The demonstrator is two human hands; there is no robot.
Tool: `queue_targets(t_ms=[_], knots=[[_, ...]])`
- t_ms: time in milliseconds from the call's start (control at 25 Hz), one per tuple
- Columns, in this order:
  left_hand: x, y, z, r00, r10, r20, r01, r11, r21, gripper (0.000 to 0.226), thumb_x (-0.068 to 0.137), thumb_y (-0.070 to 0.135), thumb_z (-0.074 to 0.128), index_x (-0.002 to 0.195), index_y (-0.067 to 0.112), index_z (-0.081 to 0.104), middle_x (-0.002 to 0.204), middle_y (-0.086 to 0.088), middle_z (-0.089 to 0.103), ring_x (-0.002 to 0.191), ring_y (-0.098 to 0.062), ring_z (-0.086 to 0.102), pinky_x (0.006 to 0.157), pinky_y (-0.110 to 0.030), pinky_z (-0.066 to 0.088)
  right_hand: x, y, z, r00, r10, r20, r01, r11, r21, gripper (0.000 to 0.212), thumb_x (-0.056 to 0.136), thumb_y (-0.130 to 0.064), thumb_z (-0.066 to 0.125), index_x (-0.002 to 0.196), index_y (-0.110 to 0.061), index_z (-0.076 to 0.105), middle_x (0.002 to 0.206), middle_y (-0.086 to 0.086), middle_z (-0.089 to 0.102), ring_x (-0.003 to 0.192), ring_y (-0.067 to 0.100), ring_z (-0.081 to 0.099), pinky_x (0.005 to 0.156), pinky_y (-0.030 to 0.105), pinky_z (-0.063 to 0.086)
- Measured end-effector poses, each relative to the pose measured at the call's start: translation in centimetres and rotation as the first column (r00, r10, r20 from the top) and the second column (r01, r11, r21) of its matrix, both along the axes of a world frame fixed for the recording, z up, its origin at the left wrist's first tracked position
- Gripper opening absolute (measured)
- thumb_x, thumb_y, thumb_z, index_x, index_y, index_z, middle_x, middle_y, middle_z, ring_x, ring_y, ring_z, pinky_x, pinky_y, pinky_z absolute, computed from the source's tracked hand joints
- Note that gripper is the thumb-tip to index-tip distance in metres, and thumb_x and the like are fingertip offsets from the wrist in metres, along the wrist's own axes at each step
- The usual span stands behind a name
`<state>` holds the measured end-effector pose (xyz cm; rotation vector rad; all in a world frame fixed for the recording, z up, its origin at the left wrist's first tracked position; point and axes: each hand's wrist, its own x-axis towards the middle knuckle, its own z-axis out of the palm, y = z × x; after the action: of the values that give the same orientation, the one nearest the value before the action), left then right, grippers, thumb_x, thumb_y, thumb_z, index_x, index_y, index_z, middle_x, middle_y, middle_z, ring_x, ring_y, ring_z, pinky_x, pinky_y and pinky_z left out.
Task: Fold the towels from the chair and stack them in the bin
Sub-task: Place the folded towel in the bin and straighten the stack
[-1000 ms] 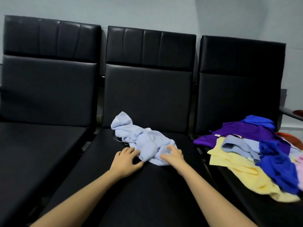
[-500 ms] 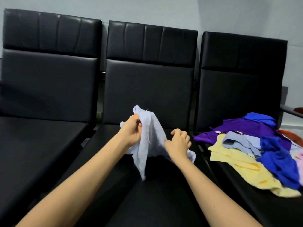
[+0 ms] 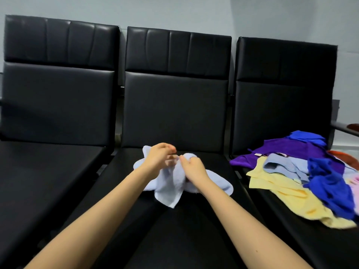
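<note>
A crumpled light blue towel [image 3: 171, 189] lies bunched over the seat of the middle black chair [image 3: 174, 113]. My left hand [image 3: 158, 158] pinches its upper edge, and my right hand [image 3: 192, 168] grips the cloth right beside it, the two hands almost touching. A corner of the towel hangs down toward me. On the right chair's seat lies a loose pile of towels [image 3: 303, 175]: purple, yellow, light blue, royal blue and pink. No bin is in view.
Three black padded chairs stand side by side against a pale wall; the left chair [image 3: 54, 105] has a bare seat. An armrest [image 3: 343, 129] and something orange-red [image 3: 343, 156] show at the far right edge.
The towel was lifted off the seat and held up between my hands; now it is back down low over the seat, and my hands have come close together on its top.
</note>
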<state>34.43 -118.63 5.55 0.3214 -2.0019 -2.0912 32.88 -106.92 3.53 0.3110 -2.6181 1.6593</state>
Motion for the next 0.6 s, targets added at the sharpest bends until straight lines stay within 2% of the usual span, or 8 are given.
queue_targets(t_ms=[80,120,200,280,320,440,520,600], knots=[[0.1,-0.9,-1.0,0.984,0.031,0.177,0.079,0.812,-0.579,0.017,0.081,0.019,0.049,0.066,0.013,0.050,0.073,0.002,0.050,0.063,-0.018,0.054,0.062,-0.029,0.049,-0.7,0.4,0.2,0.981,-0.049,0.189,0.101,0.956,-0.277,0.025,0.100,-0.020,0.038,0.091,-0.003,0.054,0.081,0.009,0.052,0.090,0.026,0.053,0.070,0.029,0.043],[0.5,-0.8,-1.0,0.944,0.005,0.329,0.241,0.670,-0.702,0.018,0.076,0.030,0.054,0.066,0.016,0.050,0.073,0.003,0.052,0.062,-0.017,0.054,0.065,-0.029,0.049,-1.0,0.9,0.5,0.964,-0.068,0.258,0.159,0.923,-0.350,0.023,0.100,-0.020,0.039,0.085,-0.007,0.051,0.079,0.007,0.050,0.087,0.024,0.050,0.070,0.028,0.042],[0.8,-0.6,-1.8,0.826,0.006,0.563,0.515,0.397,-0.760,0.036,0.067,0.051,0.063,0.090,0.025,0.057,0.092,0.000,0.058,0.079,-0.019,0.058,0.074,-0.033,0.048,-1.7,1.5,1.5,0.937,-0.044,0.346,0.208,0.866,-0.454,0.026,0.099,-0.020,0.040,0.074,-0.015,0.045,0.074,0.003,0.048,0.077,0.023,0.050,0.068,0.028,0.044],[0.0,-1.0,-3.7,0.793,0.064,0.606,0.602,0.073,-0.795,0.072,0.071,0.060,0.060,0.135,0.046,0.031,0.137,0.003,0.040,0.126,-0.026,0.039,0.096,-0.043,0.040,-2.2,1.9,3.4,0.927,0.091,0.364,0.129,0.833,-0.539,0.030,0.100,-0.014,0.036,0.070,-0.015,0.041,0.064,0.002,0.047,0.065,0.017,0.044,0.056,0.020,0.042],[-0.7,-1.7,-5.1,0.854,0.086,0.514,0.513,0.032,-0.858,0.084,0.075,0.058,0.058,0.144,0.046,0.014,0.151,0.001,0.021,0.138,-0.029,0.021,0.105,-0.048,0.032,-1.8,2.0,4.9,0.907,0.145,0.396,0.093,0.847,-0.524,0.034,0.101,-0.011,0.034,0.067,-0.015,0.037,0.058,0.000,0.043,0.063,0.014,0.040,0.051,0.013,0.037],[-1.7,-3.6,-6.6,0.925,0.341,0.167,0.118,0.161,-0.980,0.083,0.090,0.042,0.049,0.152,0.021,-0.004,0.157,-0.011,-0.013,0.144,-0.034,-0.006,0.113,-0.055,0.013,-1.7,2.7,7.0,0.896,0.204,0.393,0.010,0.878,-0.479,0.042,0.098,-0.010,0.036,0.057,-0.011,0.043,0.053,0.001,0.040,0.053,0.012,0.041,0.046,0.011,0.036],[-1.8,-3.7,-5.6,0.920,0.374,0.118,0.025,0.245,-0.969,0.085,0.083,0.041,0.059,0.149,0.020,0.011,0.154,-0.018,0.003,0.141,-0.037,0.008,0.111,-0.052,0.021,-1.1,3.0,7.1,0.860,0.270,0.433,-0.004,0.853,-0.522,0.036,0.089,-0.020,0.051,0.055,-0.008,0.052,0.053,0.004,0.048,0.050,0.015,0.049,0.058,0.022,0.041],[-1.4,-2.3,-4.3,0.964,0.150,0.218,0.161,0.323,-0.933,0.090,0.069,0.045,0.071,0.142,0.024,0.022,0.144,-0.010,0.024,0.133,-0.029,0.027,0.107,-0.046,0.032,-1.3,3.0,6.2,0.851,0.229,0.472,0.016,0.888,-0.460,0.031,0.082,-0.023,0.058,0.054,-0.012,0.052,0.052,0.003,0.048,0.050,0.015,0.049,0.060,0.027,0.040]])
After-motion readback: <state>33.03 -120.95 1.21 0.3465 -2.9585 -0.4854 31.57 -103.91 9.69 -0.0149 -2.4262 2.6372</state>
